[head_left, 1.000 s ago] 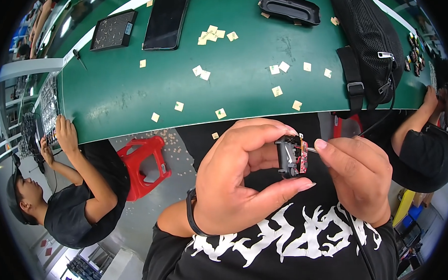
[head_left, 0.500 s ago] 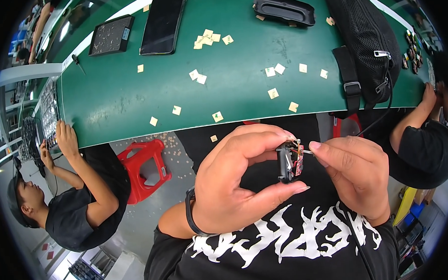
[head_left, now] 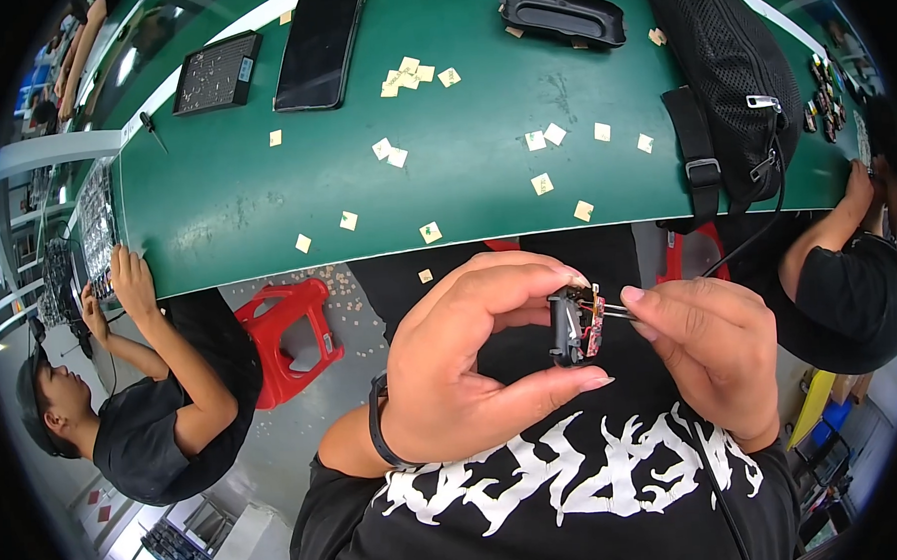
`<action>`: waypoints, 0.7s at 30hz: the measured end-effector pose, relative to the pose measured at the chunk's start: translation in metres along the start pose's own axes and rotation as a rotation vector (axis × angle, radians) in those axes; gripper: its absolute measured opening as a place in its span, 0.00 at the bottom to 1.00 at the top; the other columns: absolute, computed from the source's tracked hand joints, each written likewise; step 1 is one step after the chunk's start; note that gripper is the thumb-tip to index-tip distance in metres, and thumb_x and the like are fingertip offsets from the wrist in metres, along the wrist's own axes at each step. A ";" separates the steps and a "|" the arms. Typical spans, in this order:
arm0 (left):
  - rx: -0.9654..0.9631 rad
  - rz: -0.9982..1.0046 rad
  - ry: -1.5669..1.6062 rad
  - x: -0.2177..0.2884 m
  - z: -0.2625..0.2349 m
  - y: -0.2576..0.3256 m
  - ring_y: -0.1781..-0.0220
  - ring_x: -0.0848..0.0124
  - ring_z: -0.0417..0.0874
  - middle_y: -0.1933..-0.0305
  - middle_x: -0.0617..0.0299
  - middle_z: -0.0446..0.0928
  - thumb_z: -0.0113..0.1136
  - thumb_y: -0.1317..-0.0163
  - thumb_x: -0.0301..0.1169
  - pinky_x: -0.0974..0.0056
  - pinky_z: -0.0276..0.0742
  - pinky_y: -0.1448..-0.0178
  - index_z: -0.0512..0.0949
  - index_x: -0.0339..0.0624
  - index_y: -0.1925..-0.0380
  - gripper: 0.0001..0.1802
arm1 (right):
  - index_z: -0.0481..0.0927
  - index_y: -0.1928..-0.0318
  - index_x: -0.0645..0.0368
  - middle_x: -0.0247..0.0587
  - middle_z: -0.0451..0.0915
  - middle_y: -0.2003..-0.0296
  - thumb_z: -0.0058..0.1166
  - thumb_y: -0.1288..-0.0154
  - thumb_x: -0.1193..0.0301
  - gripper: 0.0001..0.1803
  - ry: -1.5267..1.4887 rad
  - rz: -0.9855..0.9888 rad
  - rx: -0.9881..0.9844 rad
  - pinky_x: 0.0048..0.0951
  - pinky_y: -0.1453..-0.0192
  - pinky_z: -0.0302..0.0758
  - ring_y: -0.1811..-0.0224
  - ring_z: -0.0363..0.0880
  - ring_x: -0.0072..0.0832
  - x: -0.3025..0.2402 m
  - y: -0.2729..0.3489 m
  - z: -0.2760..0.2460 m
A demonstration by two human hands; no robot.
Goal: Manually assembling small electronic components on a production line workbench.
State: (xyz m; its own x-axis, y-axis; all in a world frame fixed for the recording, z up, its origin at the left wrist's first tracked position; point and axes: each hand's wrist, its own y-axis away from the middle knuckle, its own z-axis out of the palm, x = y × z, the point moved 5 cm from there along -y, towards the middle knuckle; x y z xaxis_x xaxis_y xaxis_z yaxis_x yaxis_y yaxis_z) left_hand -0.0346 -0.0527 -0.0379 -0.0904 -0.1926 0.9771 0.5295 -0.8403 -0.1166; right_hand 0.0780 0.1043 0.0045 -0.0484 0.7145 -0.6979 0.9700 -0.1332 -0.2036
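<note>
My left hand grips a small black plastic housing between thumb and fingertips, in front of my chest. A reddish circuit board stands along the housing's right side, with a bit of fine wiring at its top. From the right, my right hand pinches a pair of thin metal tweezers. Their two prongs are slightly apart and point at the board. Whether the tips touch it I cannot tell.
Small cream paper squares lie scattered on the green table. At its far side are a black tray of tiny parts, a phone, a black plastic shell and a black bag. People sit left and right; a red stool stands left.
The tweezers now show two separate prongs where one line showed before. The housing and board have turned slightly in my left hand.
</note>
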 end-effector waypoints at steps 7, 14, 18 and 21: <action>0.012 0.008 -0.027 -0.001 -0.001 0.001 0.38 0.57 0.79 0.41 0.43 0.72 0.78 0.55 0.14 0.55 0.81 0.38 0.69 0.33 0.41 0.39 | 0.84 0.51 0.65 0.43 0.81 0.68 0.65 0.55 0.84 0.24 0.151 -0.074 0.018 0.30 0.76 0.71 0.80 0.73 0.32 -0.002 0.007 0.001; 0.010 0.003 -0.040 0.001 0.002 0.000 0.39 0.57 0.79 0.41 0.43 0.72 0.78 0.55 0.14 0.55 0.82 0.38 0.70 0.33 0.41 0.39 | 0.84 0.50 0.66 0.43 0.81 0.67 0.65 0.56 0.85 0.26 0.182 -0.096 0.020 0.29 0.77 0.70 0.80 0.72 0.31 -0.004 0.010 -0.001; 0.012 0.009 -0.036 -0.001 0.003 -0.001 0.39 0.57 0.80 0.41 0.43 0.72 0.78 0.55 0.14 0.55 0.82 0.39 0.70 0.33 0.41 0.39 | 0.84 0.51 0.66 0.43 0.81 0.67 0.66 0.56 0.85 0.25 0.176 -0.091 0.016 0.29 0.77 0.70 0.80 0.72 0.30 -0.004 0.010 0.000; 0.008 0.014 -0.038 -0.001 0.003 0.000 0.39 0.57 0.80 0.41 0.43 0.72 0.78 0.55 0.14 0.55 0.82 0.39 0.70 0.33 0.41 0.39 | 0.84 0.51 0.66 0.43 0.81 0.67 0.66 0.55 0.85 0.25 0.171 -0.099 0.032 0.29 0.77 0.70 0.80 0.72 0.30 -0.003 0.010 0.001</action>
State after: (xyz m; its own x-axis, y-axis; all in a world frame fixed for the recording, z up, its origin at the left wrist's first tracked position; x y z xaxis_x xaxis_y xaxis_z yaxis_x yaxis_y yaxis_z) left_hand -0.0326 -0.0509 -0.0382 -0.0505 -0.1846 0.9815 0.5375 -0.8333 -0.1291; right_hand 0.0878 0.0998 0.0040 -0.0989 0.8312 -0.5471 0.9544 -0.0764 -0.2886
